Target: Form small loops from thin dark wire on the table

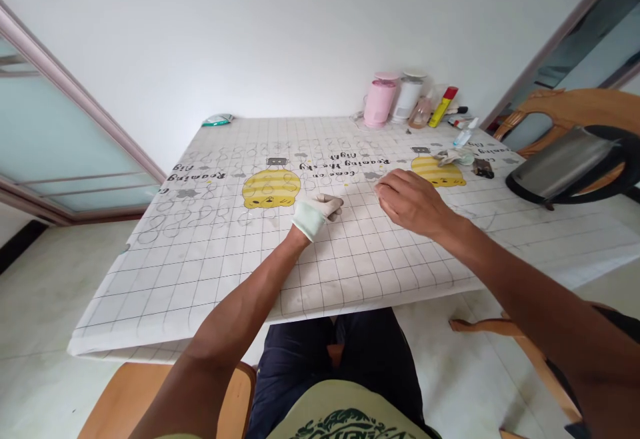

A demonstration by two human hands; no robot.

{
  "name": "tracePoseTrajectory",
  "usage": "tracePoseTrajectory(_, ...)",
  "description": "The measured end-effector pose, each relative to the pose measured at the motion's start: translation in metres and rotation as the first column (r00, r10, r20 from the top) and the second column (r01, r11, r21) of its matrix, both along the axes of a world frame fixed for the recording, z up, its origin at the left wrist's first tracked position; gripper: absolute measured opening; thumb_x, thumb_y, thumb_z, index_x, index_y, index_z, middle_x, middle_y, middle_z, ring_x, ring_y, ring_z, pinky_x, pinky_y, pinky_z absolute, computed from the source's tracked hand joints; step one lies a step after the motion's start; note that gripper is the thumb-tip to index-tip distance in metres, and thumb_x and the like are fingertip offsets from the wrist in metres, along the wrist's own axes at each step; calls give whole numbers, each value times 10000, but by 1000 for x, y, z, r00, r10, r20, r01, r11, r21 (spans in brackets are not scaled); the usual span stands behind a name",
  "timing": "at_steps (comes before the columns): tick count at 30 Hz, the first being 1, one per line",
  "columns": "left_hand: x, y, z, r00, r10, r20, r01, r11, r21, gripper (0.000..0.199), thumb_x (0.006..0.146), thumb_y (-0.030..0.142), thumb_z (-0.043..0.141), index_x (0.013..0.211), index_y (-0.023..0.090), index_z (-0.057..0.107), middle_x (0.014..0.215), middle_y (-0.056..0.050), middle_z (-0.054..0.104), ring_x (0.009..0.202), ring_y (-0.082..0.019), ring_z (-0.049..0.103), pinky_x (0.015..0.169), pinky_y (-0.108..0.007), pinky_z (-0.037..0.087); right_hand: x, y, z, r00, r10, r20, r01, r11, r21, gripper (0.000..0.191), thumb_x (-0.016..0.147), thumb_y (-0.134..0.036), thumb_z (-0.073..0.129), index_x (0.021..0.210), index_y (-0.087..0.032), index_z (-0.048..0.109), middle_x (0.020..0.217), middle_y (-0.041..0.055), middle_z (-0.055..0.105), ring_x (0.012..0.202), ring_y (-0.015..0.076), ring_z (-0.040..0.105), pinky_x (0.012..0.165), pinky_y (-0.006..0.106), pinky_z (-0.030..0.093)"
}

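Note:
My left hand (325,208) wears a whitish knitted glove with a pale green cuff (309,220). Its fingers are curled in above the table, and whatever may be inside them is hidden. To its right, my bare right hand (407,200) has its fingers pressed together, thumb side toward the glove. A small whitish bit shows by its fingertips, too unclear to name. The two hands are apart. Many thin grey loops (203,214) spread over the left and middle of the white checked tablecloth (210,286); I cannot tell whether they are loose rings or printed marks.
A metal kettle (560,162) stands at the right. Near it are a crumpled glove (455,157), a dark small packet (483,168) and a clear bottle (465,134). Pink (380,100) and white (407,98) canisters and a yellow-red can (443,107) line the wall. A green packet (218,120) lies back left.

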State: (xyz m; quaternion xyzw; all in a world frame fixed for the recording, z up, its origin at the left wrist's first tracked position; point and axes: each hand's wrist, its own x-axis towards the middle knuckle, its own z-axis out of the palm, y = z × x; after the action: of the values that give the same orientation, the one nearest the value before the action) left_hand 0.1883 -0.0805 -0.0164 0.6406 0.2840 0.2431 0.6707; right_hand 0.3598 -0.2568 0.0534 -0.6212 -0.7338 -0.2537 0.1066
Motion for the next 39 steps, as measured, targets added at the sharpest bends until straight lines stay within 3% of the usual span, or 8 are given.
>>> tracePoseTrajectory(4, -2, -1, 2, 996, 25, 85, -20, 998, -54, 144, 802, 279, 756, 777, 139, 778, 724, -46, 721, 600, -112, 593, 601, -249, 500, -30, 5, -23, 874, -178, -451, 227, 972, 56, 275, 1064, -279, 526, 835, -205, 659, 763, 65, 692, 687, 210, 606, 655, 363, 460)
tracePoseTrajectory(9, 0, -1, -2, 994, 24, 108, -18, 998, -60, 171, 771, 310, 750, 741, 142, 765, 709, -38, 695, 609, -109, 576, 591, -240, 482, -34, 39, -57, 196, -150, -969, -106, 979, -173, 361, 1025, -536, 622, 897, -204, 682, 831, 65, 768, 657, 184, 696, 576, 307, 549)
tracePoseTrajectory(11, 1, 2, -5, 994, 37, 100, -31, 998, -63, 187, 772, 319, 737, 686, 154, 733, 684, -29, 673, 590, -101, 545, 575, -237, 461, -34, 50, -66, 56, -145, -988, -161, 975, -152, 363, 986, -543, 673, 899, -192, 699, 814, 69, 767, 636, 177, 698, 565, 301, 566)
tracePoseTrajectory(14, 2, 6, -8, 993, 94, 76, -89, 994, -69, 201, 769, 311, 722, 632, 168, 691, 683, -24, 670, 586, -100, 542, 576, -237, 454, -42, 57, -74, 36, -120, -992, -100, 987, -123, 344, 979, -507, 675, 845, -191, 699, 771, 60, 756, 600, 162, 676, 542, 287, 559)
tracePoseTrajectory(23, 1, 7, -11, 978, 191, 88, -178, 975, -134, 173, 786, 311, 752, 692, 170, 720, 759, -30, 712, 621, -107, 587, 612, -235, 494, -57, 70, -78, 213, -116, -970, 27, 993, -113, 277, 1003, -362, 551, 778, -225, 638, 674, 10, 694, 521, 144, 605, 468, 261, 490)
tracePoseTrajectory(30, 6, 12, -18, 982, 124, 142, -80, 956, -284, 177, 842, 317, 775, 832, 142, 755, 838, -60, 744, 611, -99, 585, 615, -240, 517, -45, 75, -88, 68, -111, -992, 9, 994, -110, 359, 981, -457, 621, 719, -212, 637, 626, 20, 671, 493, 138, 597, 442, 259, 485)
tracePoseTrajectory(35, 0, 16, -17, 988, 147, 53, -135, 973, -187, 423, 955, 537, 691, 1088, 143, 767, 1107, -145, 819, 696, -156, 692, 705, -296, 588, -35, 73, -94, 34, -57, -998, 44, 997, -56, 348, 981, -489, 648, 809, -191, 702, 639, 22, 674, 510, 140, 599, 445, 260, 489)
tracePoseTrajectory(39, -1, 15, -18, 994, 106, 20, -102, 983, -152, 360, 967, 465, 689, 1106, 144, 772, 1125, -143, 816, 739, -163, 719, 735, -301, 594, -34, 70, -96, 7, -62, -998, 83, 995, -61, 333, 983, -468, 643, 823, -184, 711, 631, 19, 665, 503, 134, 583, 434, 254, 474)
